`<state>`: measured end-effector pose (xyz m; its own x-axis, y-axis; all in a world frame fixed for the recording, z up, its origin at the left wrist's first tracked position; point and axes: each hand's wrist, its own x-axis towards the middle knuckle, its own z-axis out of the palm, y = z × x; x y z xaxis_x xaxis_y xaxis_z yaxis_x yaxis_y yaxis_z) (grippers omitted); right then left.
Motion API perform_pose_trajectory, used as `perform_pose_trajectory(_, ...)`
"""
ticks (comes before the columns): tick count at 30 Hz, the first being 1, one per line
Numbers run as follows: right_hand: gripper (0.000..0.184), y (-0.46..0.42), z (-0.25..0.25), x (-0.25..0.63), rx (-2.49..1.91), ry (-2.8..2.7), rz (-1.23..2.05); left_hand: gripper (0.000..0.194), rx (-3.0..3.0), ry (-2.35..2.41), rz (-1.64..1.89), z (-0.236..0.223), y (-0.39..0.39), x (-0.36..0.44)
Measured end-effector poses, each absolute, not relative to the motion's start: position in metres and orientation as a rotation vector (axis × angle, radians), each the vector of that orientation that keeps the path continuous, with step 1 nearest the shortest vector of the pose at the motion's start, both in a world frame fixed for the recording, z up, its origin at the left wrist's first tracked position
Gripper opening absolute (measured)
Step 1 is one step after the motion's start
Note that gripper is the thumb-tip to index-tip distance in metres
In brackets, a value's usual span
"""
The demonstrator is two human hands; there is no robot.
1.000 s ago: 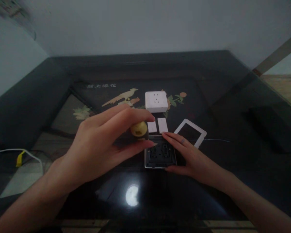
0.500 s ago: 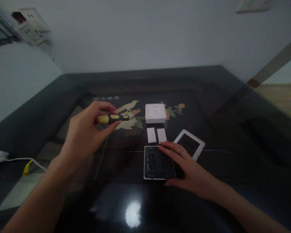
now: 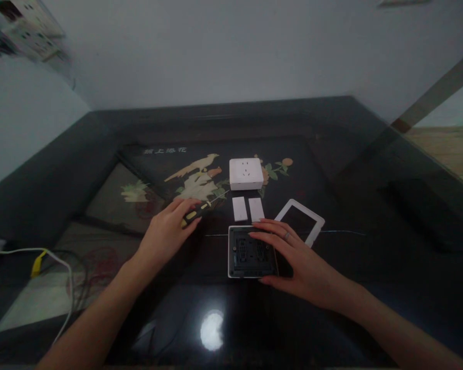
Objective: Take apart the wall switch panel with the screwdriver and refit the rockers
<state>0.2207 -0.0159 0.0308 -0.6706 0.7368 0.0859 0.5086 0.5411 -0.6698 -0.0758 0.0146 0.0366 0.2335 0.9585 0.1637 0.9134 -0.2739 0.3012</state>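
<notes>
In the head view, the left hand [image 3: 166, 226] has its thumb and fingers closed about the handle of a slim black-and-yellow screwdriver [image 3: 196, 213]. The tool's long axis runs obliquely, away from the person and to the right, its thin metal shaft ending near the near left corner of a white boxy plastic socket [image 3: 246, 174]; whether the tip touches it, I cannot tell.

A square black plastic switch plate with a white rim [image 3: 250, 263] lies flat on the glossy black tabletop [image 3: 351, 318], to the right of the left hand and somewhat closer to the person. The screwdriver points past its far side rather than at it. The right hand [image 3: 295, 253] is the nearer one: it clasps the plate's right part, fingers over the far edge and thumb at the near edge.

Two small white rectangular covers [image 3: 239, 208] lie side by side between plate and socket. An open white plastic frame [image 3: 307, 211] lies askew just beyond the right hand.
</notes>
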Motion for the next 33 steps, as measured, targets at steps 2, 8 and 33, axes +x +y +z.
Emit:
perform_pose_trajectory(2, 0.061, -0.016, 0.031, 0.221, -1.032, -2.403, 0.904, 0.023, 2.365, 1.802, 0.402, 0.033, 0.013, -0.074)
perform_pose_trajectory(8, 0.053, -0.015, 0.030, 0.221, -1.044, -2.327, 0.975, 0.027, 2.462, 1.810, 0.238, 0.032, 0.009, -0.070)
perform_pose_trajectory(33, 0.061, -0.017, 0.036, 0.224, -0.770, -2.300, 0.760, 0.087, 2.394, 0.979, 0.719, 0.034, -0.022, -0.040)
